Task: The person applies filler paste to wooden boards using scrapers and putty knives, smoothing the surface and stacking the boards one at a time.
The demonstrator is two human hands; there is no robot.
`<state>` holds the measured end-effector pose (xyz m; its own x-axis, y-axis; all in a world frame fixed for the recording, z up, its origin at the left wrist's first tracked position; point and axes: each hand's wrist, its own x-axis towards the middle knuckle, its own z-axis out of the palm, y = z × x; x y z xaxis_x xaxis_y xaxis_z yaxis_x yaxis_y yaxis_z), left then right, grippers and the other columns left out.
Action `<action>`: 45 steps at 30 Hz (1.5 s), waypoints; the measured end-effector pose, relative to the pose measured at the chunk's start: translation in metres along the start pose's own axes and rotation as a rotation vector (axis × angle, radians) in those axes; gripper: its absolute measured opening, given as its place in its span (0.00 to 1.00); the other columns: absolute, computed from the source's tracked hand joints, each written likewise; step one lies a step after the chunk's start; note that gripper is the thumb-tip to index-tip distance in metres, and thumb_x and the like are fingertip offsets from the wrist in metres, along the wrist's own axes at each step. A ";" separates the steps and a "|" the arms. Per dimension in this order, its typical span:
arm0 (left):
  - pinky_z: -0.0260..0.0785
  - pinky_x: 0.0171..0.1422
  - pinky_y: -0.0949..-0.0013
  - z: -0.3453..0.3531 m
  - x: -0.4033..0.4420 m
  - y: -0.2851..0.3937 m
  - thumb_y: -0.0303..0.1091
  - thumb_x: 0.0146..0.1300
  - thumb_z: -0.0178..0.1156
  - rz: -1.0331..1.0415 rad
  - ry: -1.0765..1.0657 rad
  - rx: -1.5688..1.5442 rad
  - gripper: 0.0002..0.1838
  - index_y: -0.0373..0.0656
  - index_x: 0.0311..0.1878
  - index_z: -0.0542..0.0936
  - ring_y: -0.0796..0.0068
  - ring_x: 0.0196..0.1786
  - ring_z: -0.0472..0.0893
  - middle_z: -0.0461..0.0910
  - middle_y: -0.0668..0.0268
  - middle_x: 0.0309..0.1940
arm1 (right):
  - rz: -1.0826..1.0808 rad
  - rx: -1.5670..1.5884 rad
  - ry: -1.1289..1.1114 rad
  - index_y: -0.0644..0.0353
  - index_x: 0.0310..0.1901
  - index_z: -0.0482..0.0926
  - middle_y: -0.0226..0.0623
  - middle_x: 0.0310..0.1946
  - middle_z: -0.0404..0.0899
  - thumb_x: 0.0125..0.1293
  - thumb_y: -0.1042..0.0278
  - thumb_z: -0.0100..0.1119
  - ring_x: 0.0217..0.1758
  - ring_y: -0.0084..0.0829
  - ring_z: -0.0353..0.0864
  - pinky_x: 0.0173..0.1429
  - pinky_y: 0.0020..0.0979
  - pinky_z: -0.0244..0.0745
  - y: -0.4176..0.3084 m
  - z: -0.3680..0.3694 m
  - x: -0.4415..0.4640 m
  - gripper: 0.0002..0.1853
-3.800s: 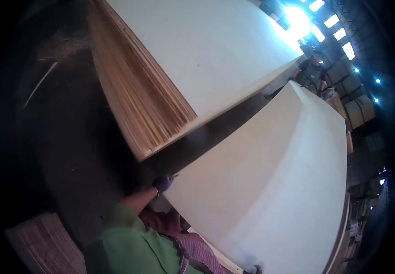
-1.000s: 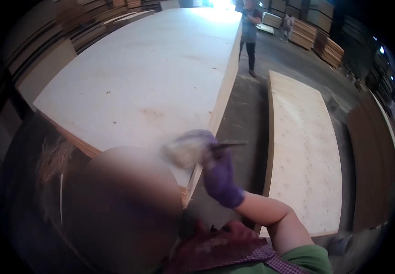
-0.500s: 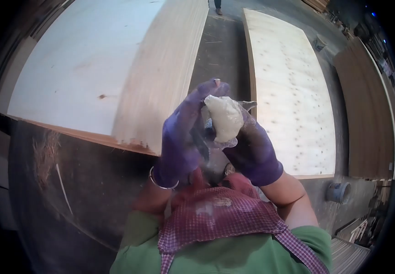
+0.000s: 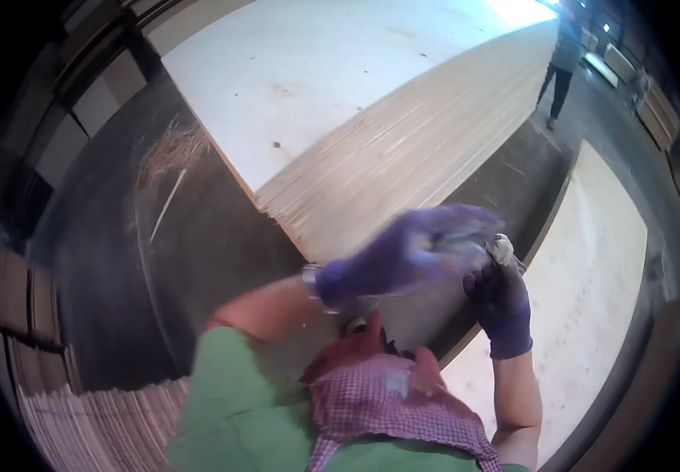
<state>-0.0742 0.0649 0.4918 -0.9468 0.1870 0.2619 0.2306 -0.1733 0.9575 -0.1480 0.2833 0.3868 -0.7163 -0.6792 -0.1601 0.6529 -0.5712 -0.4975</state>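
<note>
My left hand (image 4: pixel 403 256), in a purple glove, is smeared by motion, its fingers stretching toward my right hand. A greyish patch shows by its palm, too blurred to name. My right hand (image 4: pixel 504 303), also gloved in purple, is closed around a whitish, putty-like lump (image 4: pixel 501 249), which sticks out above the fingers. A thin grey edge shows beside the lump, its kind unclear. Both hands are held in the air in front of the checked apron (image 4: pixel 395 393).
A tall stack of wood sheets (image 4: pixel 403 149) stands ahead, with a pale top sheet (image 4: pixel 301 86). Another stack (image 4: pixel 592 275) lies to the right. A person (image 4: pixel 564 67) stands at the far end. Wood scraps (image 4: pixel 173 153) lie on the floor, left.
The view has swung leftward. My hands, earlier cupped together around the whitish lump and clear plastic, have moved partly apart; the lump is now at my right hand.
</note>
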 end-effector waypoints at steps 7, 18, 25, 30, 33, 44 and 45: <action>0.54 0.25 0.84 -0.159 0.026 0.103 0.57 0.71 0.51 -0.203 0.644 0.569 0.24 0.42 0.48 0.75 0.92 0.23 0.61 0.67 0.79 0.27 | -0.596 -1.456 -0.426 0.62 0.64 0.70 0.40 0.54 0.80 0.73 0.69 0.52 0.45 0.30 0.79 0.50 0.31 0.75 -0.122 0.068 0.179 0.20; 0.69 0.40 0.78 -0.323 0.133 0.077 0.41 0.69 0.56 -0.289 0.725 0.800 0.14 0.40 0.48 0.77 0.85 0.31 0.73 0.73 0.73 0.33 | -0.515 -1.621 -0.668 0.67 0.52 0.82 0.39 0.46 0.85 0.68 0.77 0.57 0.48 0.27 0.83 0.53 0.27 0.78 -0.169 0.168 0.401 0.13; 0.62 0.38 0.76 -0.362 0.197 0.059 0.43 0.69 0.56 -0.369 0.656 1.195 0.14 0.41 0.41 0.81 0.87 0.29 0.67 0.69 0.76 0.24 | -0.778 -1.820 -1.033 0.61 0.39 0.85 0.37 0.35 0.83 0.64 0.72 0.64 0.38 0.33 0.82 0.46 0.31 0.77 -0.176 0.183 0.438 0.05; 0.65 0.40 0.72 -0.373 0.209 0.041 0.42 0.68 0.57 -0.310 0.720 1.338 0.14 0.40 0.42 0.81 0.81 0.30 0.70 0.75 0.72 0.25 | -0.469 -1.604 -1.235 0.64 0.44 0.81 0.40 0.38 0.83 0.65 0.72 0.62 0.41 0.32 0.82 0.47 0.29 0.77 -0.237 0.147 0.405 0.08; 0.67 0.40 0.69 -0.362 0.227 0.028 0.36 0.67 0.60 -0.118 0.667 1.478 0.10 0.38 0.41 0.80 0.78 0.32 0.73 0.79 0.64 0.28 | -0.127 -1.450 -0.878 0.66 0.49 0.80 0.43 0.44 0.84 0.66 0.72 0.61 0.45 0.33 0.83 0.50 0.30 0.77 -0.299 0.094 0.433 0.12; 0.73 0.37 0.62 -0.144 0.300 0.013 0.28 0.58 0.60 -0.104 0.079 1.252 0.09 0.41 0.43 0.81 0.60 0.32 0.78 0.79 0.60 0.31 | -1.338 -2.025 -0.978 0.62 0.53 0.80 0.39 0.42 0.84 0.71 0.69 0.57 0.43 0.30 0.82 0.44 0.28 0.78 -0.412 0.070 0.624 0.13; 0.73 0.39 0.63 -0.152 0.307 0.017 0.28 0.60 0.60 -0.111 0.280 1.323 0.07 0.40 0.42 0.81 0.60 0.33 0.79 0.79 0.60 0.31 | -0.896 -1.947 -0.768 0.62 0.50 0.82 0.40 0.41 0.85 0.70 0.68 0.58 0.42 0.33 0.82 0.46 0.30 0.78 -0.406 0.091 0.613 0.11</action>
<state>-0.3951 -0.0273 0.5698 -0.9513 -0.0891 0.2950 0.0424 0.9104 0.4116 -0.8294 0.0571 0.5686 -0.0844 -0.8530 0.5150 -0.9627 -0.0636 -0.2630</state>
